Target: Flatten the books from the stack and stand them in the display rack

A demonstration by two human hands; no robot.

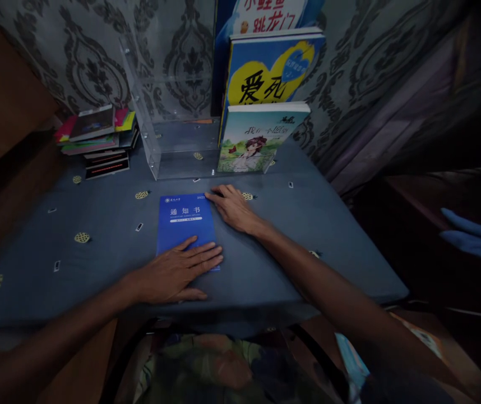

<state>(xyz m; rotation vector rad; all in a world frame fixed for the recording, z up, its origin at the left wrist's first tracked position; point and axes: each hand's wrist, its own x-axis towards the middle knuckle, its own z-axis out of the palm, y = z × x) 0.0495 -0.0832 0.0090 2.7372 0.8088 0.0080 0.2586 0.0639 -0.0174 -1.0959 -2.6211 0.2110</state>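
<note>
A blue booklet [185, 227] with white print lies face up on the cloth-covered table. My left hand [181, 269] rests flat across its lower part, fingers stretched to the right and thumb apart, hiding the lower left area. At the booklet's upper right corner is my right hand [234, 207], with bent fingers and the tips closed at that corner. How much of the edge sits between those fingertips is hard to see.
Behind the booklet stands a clear acrylic rack [181, 171] holding several upright books, a green-covered book [253, 140] in front. A stack of books [97, 134] lies left of it. At the far right edge a blue glove-like shape [476, 235] shows.
</note>
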